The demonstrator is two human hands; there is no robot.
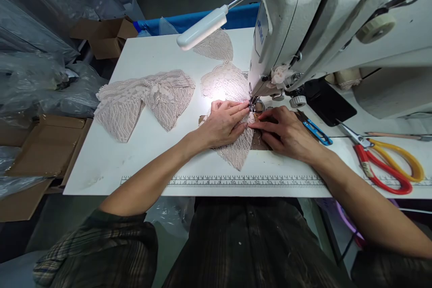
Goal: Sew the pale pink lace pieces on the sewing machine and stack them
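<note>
Lace (236,153) lies under left hand (222,123) and right hand (286,132).

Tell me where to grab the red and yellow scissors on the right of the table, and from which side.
Take the scissors by the handle loops, coming from the right, near corner of the table. They lie flat with the loops toward that corner, while the blades point away toward the sewing machine. The right hand is the nearer one.
</note>
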